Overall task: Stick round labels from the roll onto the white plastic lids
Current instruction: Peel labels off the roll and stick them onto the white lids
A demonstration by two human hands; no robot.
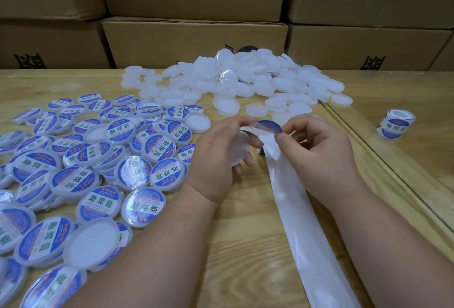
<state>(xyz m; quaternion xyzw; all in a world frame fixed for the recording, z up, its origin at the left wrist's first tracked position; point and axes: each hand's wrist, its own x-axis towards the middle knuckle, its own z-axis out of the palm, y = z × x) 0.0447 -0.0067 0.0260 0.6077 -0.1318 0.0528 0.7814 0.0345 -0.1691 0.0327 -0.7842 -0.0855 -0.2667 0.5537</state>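
Note:
My left hand [216,158] holds a white plastic lid [239,150] against its palm, with thumb and forefinger pinching the end of the backing strip. My right hand [317,150] pinches a round blue label [269,126] that is partly peeled off the strip, above the lid. The empty glossy backing strip [302,221] trails from my hands toward the near edge of the wooden table [245,234]. A heap of bare white lids [245,79] lies at the back. Labelled lids [98,160] cover the left side.
A second roll of blue labels [395,124] stands on the right, beyond a seam in the table. Stacked cardboard boxes [194,40] form a wall right behind the table. A dark round object [248,49] peeks out behind the heap of lids.

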